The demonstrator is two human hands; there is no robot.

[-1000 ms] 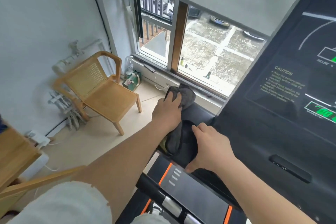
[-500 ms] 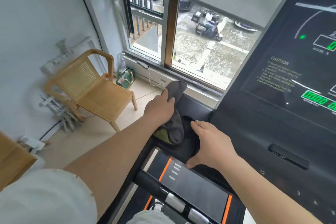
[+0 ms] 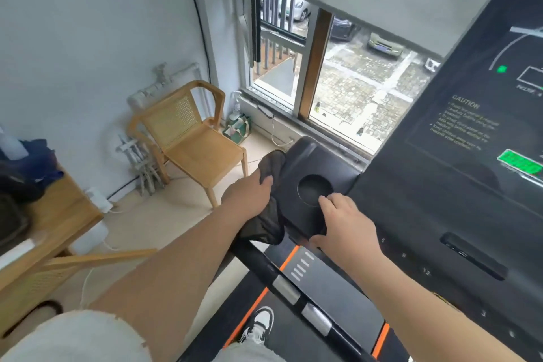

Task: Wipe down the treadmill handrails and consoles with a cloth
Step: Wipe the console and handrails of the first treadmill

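Observation:
A dark grey cloth (image 3: 271, 211) is draped over the left edge of the treadmill's black side tray (image 3: 311, 161), which has a round cup recess (image 3: 315, 189). My left hand (image 3: 249, 195) presses the cloth against that edge and grips it. On the tray's near edge, just below the cup recess, rests my right hand (image 3: 345, 225), fingers bent around the rim and holding no cloth. The black console (image 3: 458, 173) with green displays rises at the right. A black handrail (image 3: 296, 294) with silver sensor pads runs toward me below the tray.
A wooden chair (image 3: 191, 138) stands by the wall at the left, with pipes and cables behind it. A wooden table (image 3: 50, 229) with dark items sits at the far left. A window (image 3: 332, 73) lies straight ahead. My shoe (image 3: 260, 323) is on the treadmill deck.
My left hand has slid the cloth from the top of the tray to its left edge, uncovering the cup recess. My right hand stays on the tray's near rim.

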